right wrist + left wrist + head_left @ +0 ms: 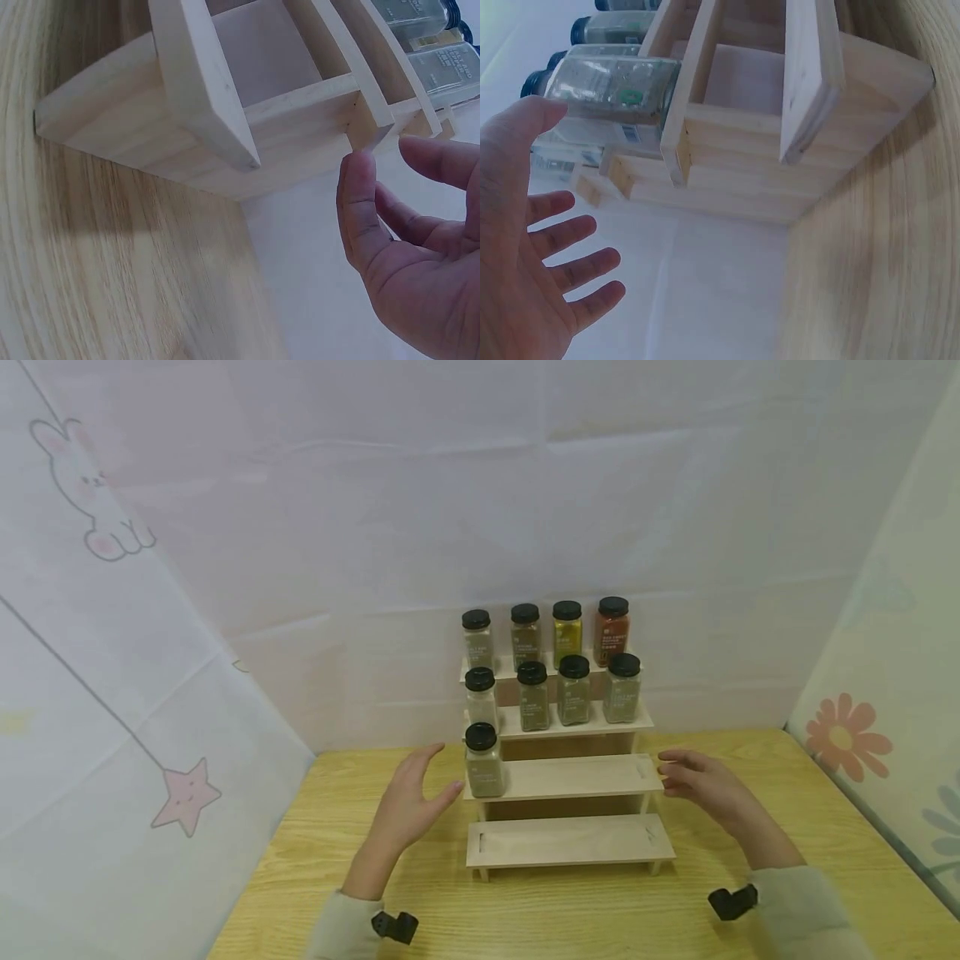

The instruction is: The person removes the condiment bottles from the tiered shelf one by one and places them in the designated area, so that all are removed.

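Observation:
A stepped wooden rack stands on the table with glass spice jars on its upper tiers. My left hand is beside the rack's left side, fingers spread, its thumb close to the black-lidded jar on the third tier down; in the left wrist view the thumb overlaps a jar, and I cannot tell whether they touch. At the rack's right side is my right hand, holding nothing. Its fingers bend loosely near the end of a shelf in the right wrist view.
Jars line the top two tiers, among them a red one and a yellow one. The lowest tier bears no jar. Behind the wooden table hangs a pale cloth, with a patterned one at the right.

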The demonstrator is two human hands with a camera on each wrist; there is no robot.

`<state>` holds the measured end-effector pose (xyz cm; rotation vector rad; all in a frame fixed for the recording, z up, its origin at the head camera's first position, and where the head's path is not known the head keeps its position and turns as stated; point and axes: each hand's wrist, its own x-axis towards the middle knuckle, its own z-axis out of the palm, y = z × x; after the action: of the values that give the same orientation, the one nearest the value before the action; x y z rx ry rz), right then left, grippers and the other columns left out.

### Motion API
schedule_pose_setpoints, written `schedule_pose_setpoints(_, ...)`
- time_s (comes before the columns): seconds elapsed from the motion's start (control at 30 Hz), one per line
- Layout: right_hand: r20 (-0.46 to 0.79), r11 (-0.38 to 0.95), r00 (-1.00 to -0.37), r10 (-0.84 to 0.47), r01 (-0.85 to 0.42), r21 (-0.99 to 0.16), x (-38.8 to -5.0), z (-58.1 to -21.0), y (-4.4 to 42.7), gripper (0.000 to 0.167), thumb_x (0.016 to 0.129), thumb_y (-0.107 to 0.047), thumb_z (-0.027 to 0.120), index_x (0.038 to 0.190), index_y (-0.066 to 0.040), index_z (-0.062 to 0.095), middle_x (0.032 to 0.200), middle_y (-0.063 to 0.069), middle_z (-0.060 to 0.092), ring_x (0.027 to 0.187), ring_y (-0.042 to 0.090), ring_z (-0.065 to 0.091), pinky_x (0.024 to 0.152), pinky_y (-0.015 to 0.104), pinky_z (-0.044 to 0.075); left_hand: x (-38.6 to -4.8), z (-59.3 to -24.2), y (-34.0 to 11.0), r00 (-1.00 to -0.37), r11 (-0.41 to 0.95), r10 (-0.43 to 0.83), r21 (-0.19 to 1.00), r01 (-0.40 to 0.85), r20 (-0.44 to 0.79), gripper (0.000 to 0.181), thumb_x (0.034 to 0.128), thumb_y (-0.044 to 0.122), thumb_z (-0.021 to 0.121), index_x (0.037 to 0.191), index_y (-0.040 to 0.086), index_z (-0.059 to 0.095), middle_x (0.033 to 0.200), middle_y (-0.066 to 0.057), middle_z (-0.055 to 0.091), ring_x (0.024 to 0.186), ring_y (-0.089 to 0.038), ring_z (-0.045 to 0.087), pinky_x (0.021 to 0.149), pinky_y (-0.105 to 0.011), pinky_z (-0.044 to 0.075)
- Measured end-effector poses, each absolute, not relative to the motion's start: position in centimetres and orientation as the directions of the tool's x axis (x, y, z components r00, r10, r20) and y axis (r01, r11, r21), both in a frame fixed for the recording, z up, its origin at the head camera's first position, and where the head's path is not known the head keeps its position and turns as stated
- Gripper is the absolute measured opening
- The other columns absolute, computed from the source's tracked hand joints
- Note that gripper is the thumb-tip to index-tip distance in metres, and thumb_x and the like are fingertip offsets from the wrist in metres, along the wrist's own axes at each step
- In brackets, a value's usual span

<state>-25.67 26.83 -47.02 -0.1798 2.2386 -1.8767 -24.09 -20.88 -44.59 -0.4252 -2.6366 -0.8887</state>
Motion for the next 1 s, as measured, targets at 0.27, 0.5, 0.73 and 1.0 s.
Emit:
schedule_pose_setpoints(0.27,-0.087,0.145,-0.966,-0.245,0.052,-0.988,-26.1,-47.2,26.2,0.060,0.108,-0.022,0.052,0.151,0.012,0.030,0.148,0.031,0.035,0.101,0.005,0.061,0.093,0.032,0.055,-24.1,-44.0,-19.6,-0.891,0.698,0.171,0.587,0.411,0.421,0.070,0.0928,0.053,0.069,0.150,0.018,0.048,0.144,-0.006,0.054,0.130,-0.030,0.052,0.102,-0.056,0.046)
schedule_pose_setpoints(0.5,-0.122,0.175,-0.962,-0.244,0.080,-0.981,-26.5,-47.3,25.8,0.065,0.106,-0.029,0.055,0.153,0.009,0.031,0.149,0.027,0.035,0.106,0.011,0.058,0.096,0.037,0.054,-24.3,-43.9,-18.8,-0.878,0.632,0.180,0.632,0.448,0.443,0.069,0.0925,0.047,0.072,0.149,0.015,0.048,0.144,-0.006,0.053,0.128,-0.029,0.052,0.103,-0.050,0.048)
schedule_pose_setpoints(0.73,-0.125,0.184,-0.960,-0.252,0.079,-0.980,-26.7,-47.4,25.8,0.068,0.106,-0.031,0.056,0.156,0.006,0.027,0.155,0.029,0.029,0.105,0.003,0.059,0.099,0.040,0.053,-24.3,-43.6,-18.1,-0.886,0.530,0.162,0.719,0.450,0.435,0.071,0.0917,0.041,0.075,0.149,0.011,0.046,0.145,-0.008,0.051,0.130,-0.034,0.053,0.103,-0.049,0.049)
schedule_pose_setpoints(1.0,-0.128,0.129,-0.959,-0.252,0.098,-0.987,-26.9,-47.4,25.7,0.066,0.106,-0.021,0.057,0.155,0.009,0.025,0.116,0.008,0.053,0.090,0.008,0.060,0.087,0.033,0.056,-24.6,-43.2,-17.1,-0.869,0.442,0.160,0.753,0.487,0.468,0.069,0.0893,0.029,0.080,0.148,0.013,0.048,0.145,-0.008,0.052,0.128,-0.032,0.055,0.100,-0.050,0.051)
